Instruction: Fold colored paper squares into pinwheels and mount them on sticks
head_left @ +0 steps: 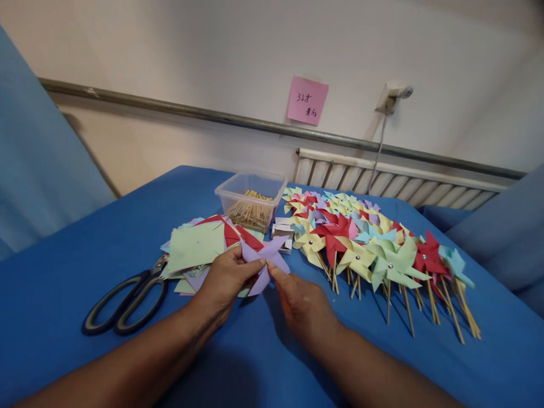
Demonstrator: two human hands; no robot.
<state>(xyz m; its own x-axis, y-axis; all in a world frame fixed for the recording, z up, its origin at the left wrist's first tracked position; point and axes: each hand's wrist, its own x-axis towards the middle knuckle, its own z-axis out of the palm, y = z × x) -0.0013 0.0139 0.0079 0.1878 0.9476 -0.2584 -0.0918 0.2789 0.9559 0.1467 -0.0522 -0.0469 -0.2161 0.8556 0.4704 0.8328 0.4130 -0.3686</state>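
Observation:
A purple paper pinwheel (274, 258) with its points folded to the middle is held up between my two hands. My left hand (225, 275) grips it from the left, the thumb pressed near its centre. My right hand (304, 306) is closed at the pinwheel's centre from the right, thumb and index finger touching it. Whether a pin or stick is between the right fingers is too small to make out. Just behind my left hand lies a pile of coloured paper squares (195, 246), mostly green, red and purple.
Dark-handled scissors (134, 296) lie left of the paper. A clear plastic box (225, 196) of wooden sticks (254, 211) stands behind, beside a small open carton (283, 229). Many finished pinwheels (391, 263) on sticks cover the right side of the blue-covered table (55, 300).

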